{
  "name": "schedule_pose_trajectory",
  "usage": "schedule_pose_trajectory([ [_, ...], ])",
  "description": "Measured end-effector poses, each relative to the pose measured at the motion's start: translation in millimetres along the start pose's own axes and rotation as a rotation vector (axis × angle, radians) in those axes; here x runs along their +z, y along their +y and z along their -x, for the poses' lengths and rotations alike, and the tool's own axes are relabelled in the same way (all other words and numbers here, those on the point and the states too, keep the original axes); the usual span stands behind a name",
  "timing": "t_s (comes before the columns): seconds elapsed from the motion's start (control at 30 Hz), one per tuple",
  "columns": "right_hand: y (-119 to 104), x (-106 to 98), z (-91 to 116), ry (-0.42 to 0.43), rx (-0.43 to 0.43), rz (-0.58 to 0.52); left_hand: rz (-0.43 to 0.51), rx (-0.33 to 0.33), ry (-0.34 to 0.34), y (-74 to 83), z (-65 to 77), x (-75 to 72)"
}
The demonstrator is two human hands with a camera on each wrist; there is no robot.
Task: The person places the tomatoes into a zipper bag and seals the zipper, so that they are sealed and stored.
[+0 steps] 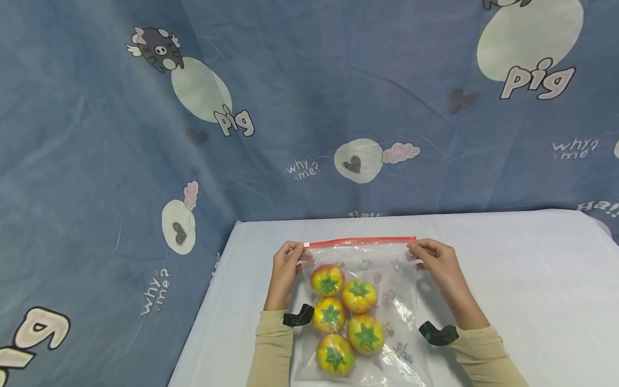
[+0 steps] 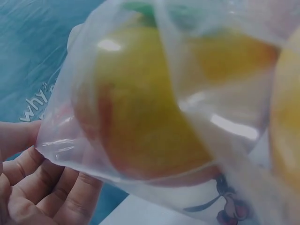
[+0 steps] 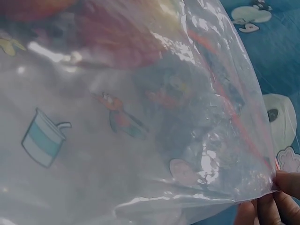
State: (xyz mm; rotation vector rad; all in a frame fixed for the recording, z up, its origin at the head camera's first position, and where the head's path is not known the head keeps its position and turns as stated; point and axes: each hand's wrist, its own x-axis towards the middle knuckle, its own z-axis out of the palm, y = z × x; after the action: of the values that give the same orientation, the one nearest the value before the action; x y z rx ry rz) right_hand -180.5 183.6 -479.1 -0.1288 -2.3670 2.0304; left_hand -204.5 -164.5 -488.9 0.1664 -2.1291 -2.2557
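Note:
A clear zip bag (image 1: pixel 401 322) with a red zip strip (image 1: pixel 360 241) and small printed pictures hangs or lies upright to my view above the white table. Inside it are several round yellow-and-red fruits (image 1: pixel 366 334) with green star-shaped leaves, mostly in its left half. My left hand (image 1: pixel 286 269) pinches the upper left corner, close to a white slider (image 1: pixel 307 245). With thumb and fingers, my right hand (image 1: pixel 437 263) pinches the upper right corner. In the left wrist view, one fruit (image 2: pixel 140 103) shows large through the plastic. The right wrist view shows a printed cup (image 3: pixel 44 137) on the bag.
A white-covered table (image 1: pixel 532 279) extends under and around the bag. Behind it and at the left hangs a blue cloth (image 1: pixel 271 80) with pig prints. Each wrist carries a black camera mount, left (image 1: pixel 298 316) and right (image 1: pixel 438 334).

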Motion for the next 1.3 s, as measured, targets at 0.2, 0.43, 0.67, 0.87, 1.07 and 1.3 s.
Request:
schedule_pose_trajectory([
  [0.2,-1.2,-2.7,0.5,-0.012,0.005,-0.014,0.000,0.016,-0.009,3.0,-0.2,1.0],
  [0.43,-1.3,-3.8,-0.7,-0.021,-0.003,-0.034,-0.019,0.033,-0.005,3.9,-1.0,1.6],
  [0.67,-0.9,-4.6,-0.4,-0.019,0.003,-0.034,-0.002,0.053,-0.021,5.3,-0.7,5.0],
  [0.87,2.2,-3.4,-0.8,-0.007,0.015,-0.023,-0.004,0.049,-0.024,5.0,-0.2,7.3],
  [1.07,2.3,-1.9,-0.1,-0.018,0.035,-0.005,-0.022,0.036,-0.017,2.4,1.4,8.1],
  [1.3,0.1,-1.2,1.8,-0.019,0.020,0.018,-0.025,0.036,-0.020,2.0,3.1,8.4],
])
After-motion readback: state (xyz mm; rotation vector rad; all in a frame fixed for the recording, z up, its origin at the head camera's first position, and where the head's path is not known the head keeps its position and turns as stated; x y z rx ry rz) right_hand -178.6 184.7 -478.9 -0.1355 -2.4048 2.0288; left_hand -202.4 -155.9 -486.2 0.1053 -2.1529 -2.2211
